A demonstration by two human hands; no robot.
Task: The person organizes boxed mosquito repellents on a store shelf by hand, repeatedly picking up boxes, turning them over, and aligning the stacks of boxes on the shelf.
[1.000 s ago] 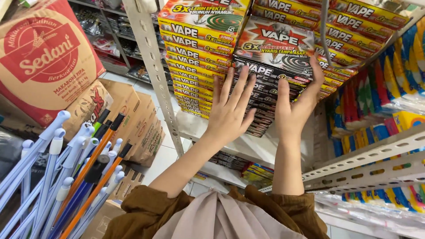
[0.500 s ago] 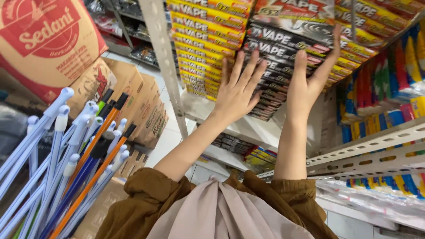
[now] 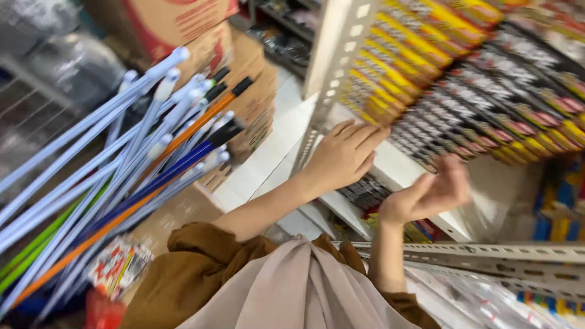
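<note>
My left hand [image 3: 345, 153] rests against the lower edge of a stack of flat yellow-and-red boxes [image 3: 396, 67] on a white metal shelf [image 3: 402, 173], fingers together and holding nothing. My right hand [image 3: 429, 194] hovers just under a stack of black-and-red boxes [image 3: 487, 116], palm up, fingers loosely curled and blurred by motion. It touches no box that I can make out. Brown sleeves [image 3: 201, 268] and a beige cloth [image 3: 292, 292] fill the lower middle of the view.
A bundle of long blue, white and orange handles [image 3: 122, 164] leans in from the left. Brown cardboard cartons [image 3: 244, 91] are stacked behind them. A perforated white upright [image 3: 326, 55] and a grey slotted rail [image 3: 487, 253] frame the shelf. White floor tiles [image 3: 268, 152] show below.
Both hands have dropped from high on the box stacks to the shelf's lower edge. The view has swung downward and the right hand has turned palm up.
</note>
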